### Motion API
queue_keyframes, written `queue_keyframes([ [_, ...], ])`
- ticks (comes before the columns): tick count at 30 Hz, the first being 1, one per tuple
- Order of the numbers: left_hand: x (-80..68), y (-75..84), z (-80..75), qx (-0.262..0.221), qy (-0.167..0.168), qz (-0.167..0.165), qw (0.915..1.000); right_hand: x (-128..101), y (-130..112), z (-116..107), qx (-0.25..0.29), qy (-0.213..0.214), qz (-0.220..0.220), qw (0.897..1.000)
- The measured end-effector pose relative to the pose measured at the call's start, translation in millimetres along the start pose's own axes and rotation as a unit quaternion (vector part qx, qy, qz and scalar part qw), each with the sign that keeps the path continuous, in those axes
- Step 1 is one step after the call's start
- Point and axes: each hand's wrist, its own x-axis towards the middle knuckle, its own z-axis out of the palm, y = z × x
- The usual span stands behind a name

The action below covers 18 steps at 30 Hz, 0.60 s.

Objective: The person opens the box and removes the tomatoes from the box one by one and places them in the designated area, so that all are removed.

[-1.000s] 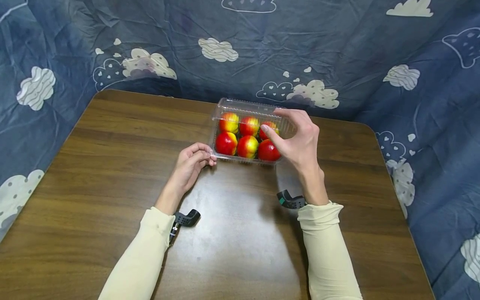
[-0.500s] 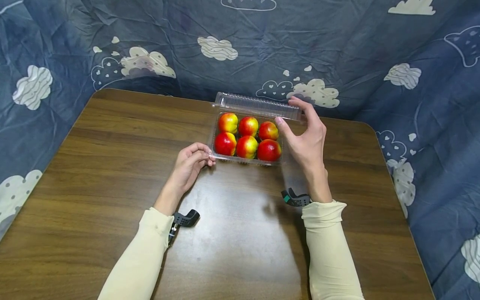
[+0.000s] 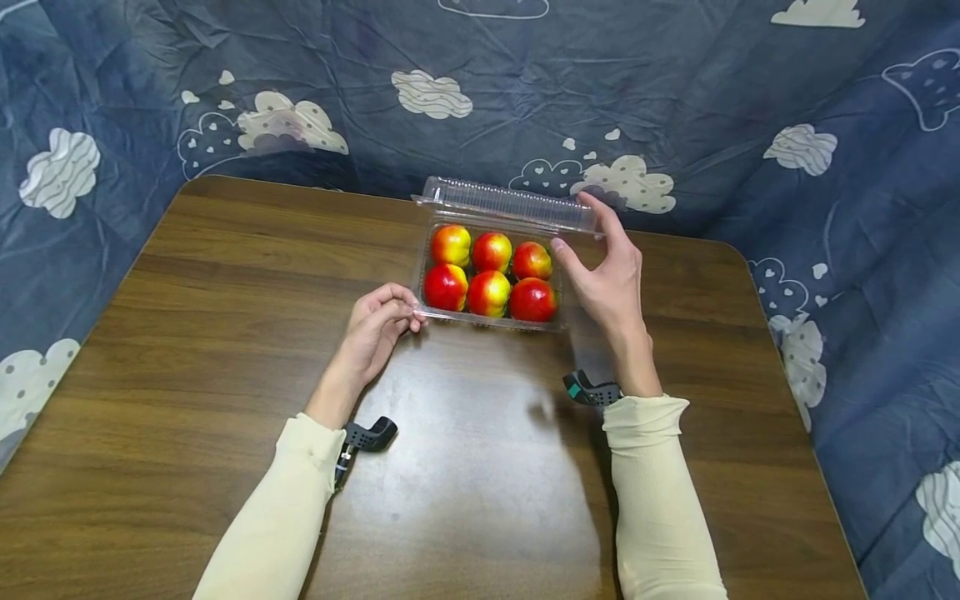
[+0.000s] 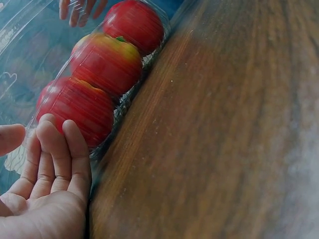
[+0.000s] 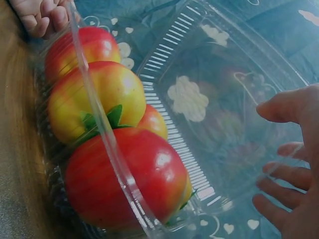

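Note:
A clear plastic clamshell box (image 3: 491, 322) with several round red-and-yellow fruits (image 3: 488, 293) in two rows stands near the table's back edge. Its ribbed lid (image 3: 510, 200) is raised and leans back. At the front left corner, my left hand (image 3: 377, 329) holds the rim, its thumb above and its fingers bent against the side. My right hand (image 3: 611, 279) is at the lid's right end, thumb and fingers spread wide. In the right wrist view, the fingers (image 5: 284, 194) are loosely bent at the lid's edge. Small green leaves (image 5: 113, 117) show on the fruits there.
The box stands on a brown wooden table (image 3: 225, 333). Behind and beside the table hangs a blue cloth (image 3: 337, 50) with a cloud print. Each wrist bears a black camera mount, such as the left mount (image 3: 372, 434).
The lid has swung up and back, uncovering the fruits. My right hand moved right and back, from over the fruits to the lid's right end. The left hand stays at the corner.

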Motion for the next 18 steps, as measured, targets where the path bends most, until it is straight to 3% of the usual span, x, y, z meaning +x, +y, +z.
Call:
queue_keyframes([
  [10,0.4,-0.5,-0.8,0.001,-0.006,0.001,1.0000,-5,-29,-4,0.067,-0.012,0.013,0.998],
  [18,0.9,-0.4,-0.8,-0.008,-0.011,0.007,0.9999,-5,-24,-1,0.105,-0.011,0.011,0.994],
])
